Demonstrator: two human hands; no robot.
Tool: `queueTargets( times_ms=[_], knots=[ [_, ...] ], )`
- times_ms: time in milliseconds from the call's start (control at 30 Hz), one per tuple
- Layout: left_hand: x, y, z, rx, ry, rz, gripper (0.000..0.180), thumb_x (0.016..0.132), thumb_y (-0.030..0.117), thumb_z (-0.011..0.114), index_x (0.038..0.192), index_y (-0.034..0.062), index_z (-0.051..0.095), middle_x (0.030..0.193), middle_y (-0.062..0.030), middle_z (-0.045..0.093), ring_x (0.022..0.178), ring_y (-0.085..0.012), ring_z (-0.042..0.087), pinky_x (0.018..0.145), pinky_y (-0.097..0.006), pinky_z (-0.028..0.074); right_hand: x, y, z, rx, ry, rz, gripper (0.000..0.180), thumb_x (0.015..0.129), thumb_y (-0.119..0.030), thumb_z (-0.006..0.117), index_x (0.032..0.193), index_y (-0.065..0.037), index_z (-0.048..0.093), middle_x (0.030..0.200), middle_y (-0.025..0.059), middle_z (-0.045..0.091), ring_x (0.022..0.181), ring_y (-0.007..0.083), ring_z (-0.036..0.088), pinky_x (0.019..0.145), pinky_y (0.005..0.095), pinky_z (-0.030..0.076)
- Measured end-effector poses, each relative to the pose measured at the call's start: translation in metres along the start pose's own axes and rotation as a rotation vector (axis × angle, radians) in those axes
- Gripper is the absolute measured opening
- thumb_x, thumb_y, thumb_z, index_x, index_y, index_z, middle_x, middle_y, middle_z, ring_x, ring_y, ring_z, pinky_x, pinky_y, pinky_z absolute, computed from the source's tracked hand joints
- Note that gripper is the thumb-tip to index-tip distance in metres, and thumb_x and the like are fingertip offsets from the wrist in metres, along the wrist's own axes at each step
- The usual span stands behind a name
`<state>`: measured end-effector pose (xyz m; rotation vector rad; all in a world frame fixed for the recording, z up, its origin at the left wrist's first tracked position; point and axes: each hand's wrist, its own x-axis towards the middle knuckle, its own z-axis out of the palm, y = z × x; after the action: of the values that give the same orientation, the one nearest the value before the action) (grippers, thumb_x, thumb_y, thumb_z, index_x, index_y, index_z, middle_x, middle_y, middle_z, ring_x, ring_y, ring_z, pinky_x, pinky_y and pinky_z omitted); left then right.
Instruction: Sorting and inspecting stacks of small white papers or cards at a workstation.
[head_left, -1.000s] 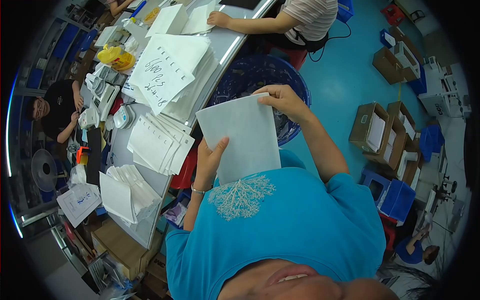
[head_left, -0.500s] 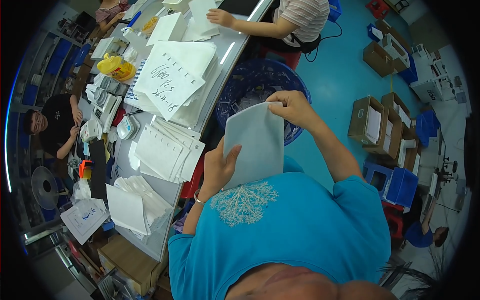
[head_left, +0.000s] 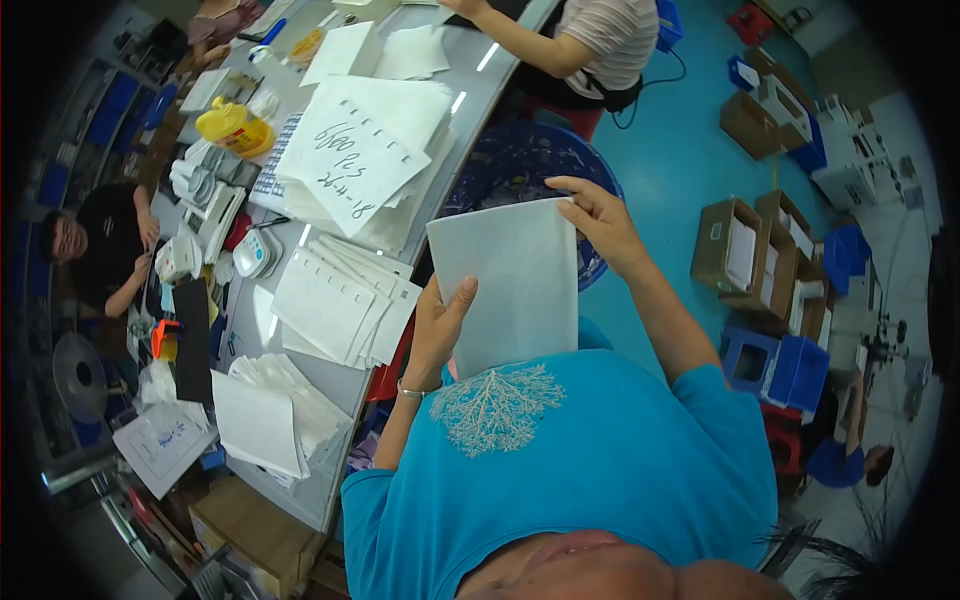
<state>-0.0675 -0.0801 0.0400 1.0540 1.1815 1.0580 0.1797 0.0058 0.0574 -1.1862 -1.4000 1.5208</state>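
A stack of white sheets (head_left: 505, 285) stands upright against my blue shirt, its individual sheets hard to tell apart. At its left side my left hand (head_left: 440, 325) grips it, thumb on the front and the other fingers behind. By the top right corner is my right hand (head_left: 603, 222), its thumb at the edge and its index finger stretched out, with a gap between them. Behind the sheets is a blue bin (head_left: 530, 150) with scraps inside.
Left of me runs a grey table (head_left: 318, 495). It carries a tall pile of marked white sheets (head_left: 365, 150), a fanned pile (head_left: 330, 305), folded white material (head_left: 260, 425) and a yellow bottle (head_left: 235, 128). A co-worker's arm (head_left: 525, 45) reaches over the far end. Cardboard boxes (head_left: 725, 250) stand at right.
The sheets now face me more fully and look wider. My right thumb and index finger have moved apart at the corner. The co-worker's hand has left the far paper.
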Motion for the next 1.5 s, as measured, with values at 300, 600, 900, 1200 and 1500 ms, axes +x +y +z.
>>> queueTargets(
  times_ms=[300,600,900,1200,1500],
  knots=[
    [0.004,-0.017,-0.009,-0.650,-0.006,-0.237,0.057,0.100,0.047,0.033,0.132,0.0013,0.045,0.121,-0.0121,0.058,0.105,-0.0190,0.059,0.085,-0.030,0.051,0.008,0.004,0.016,-0.393,0.110,-0.314,0.021,0.093,-0.011,0.057,0.111,-0.005,0.066,0.098,0.0038,0.065,0.082,0.0084,0.057,0.070,0.0204,0.046],
    [0.006,-0.022,-0.017,-0.740,0.034,-0.269,0.063,0.099,0.050,0.031,0.138,0.0008,0.037,0.134,-0.0135,0.048,0.121,-0.0213,0.049,0.098,-0.033,0.043,0.017,0.002,0.024,-0.391,0.128,-0.483,0.023,0.088,-0.007,0.061,0.110,-0.005,0.066,0.107,0.0098,0.064,0.093,0.0186,0.063,0.077,0.0272,0.053],
    [0.013,-0.015,-0.011,-0.719,0.024,-0.133,0.062,0.100,0.050,0.026,0.143,0.0050,0.029,0.139,-0.0151,0.042,0.124,-0.0242,0.047,0.100,-0.039,0.044,0.028,0.004,0.018,-0.308,0.055,-0.430,0.020,0.088,-0.009,0.062,0.107,-0.004,0.066,0.111,0.0097,0.064,0.094,0.0179,0.064,0.075,0.0254,0.051],
    [0.057,0.000,-0.021,-0.630,-0.082,0.155,0.056,0.097,0.046,0.041,0.137,0.0072,0.035,0.142,-0.0172,0.039,0.121,-0.0207,0.049,0.095,-0.035,0.049,0.031,-0.002,0.018,-0.534,0.129,-0.618,0.017,0.083,-0.011,0.065,0.099,-0.005,0.066,0.121,0.0122,0.058,0.108,0.0245,0.056,0.095,0.0356,0.043],
    [0.066,-0.003,-0.027,-0.530,-0.050,0.049,0.048,0.092,0.045,0.053,0.118,0.0043,0.051,0.135,-0.0190,0.047,0.110,-0.0196,0.056,0.090,-0.033,0.050,0.017,-0.007,0.023,-0.360,0.083,-0.469,0.017,0.085,-0.012,0.065,0.100,-0.004,0.067,0.096,0.0076,0.067,0.088,0.0171,0.063,0.077,0.0289,0.050]
  ],
)
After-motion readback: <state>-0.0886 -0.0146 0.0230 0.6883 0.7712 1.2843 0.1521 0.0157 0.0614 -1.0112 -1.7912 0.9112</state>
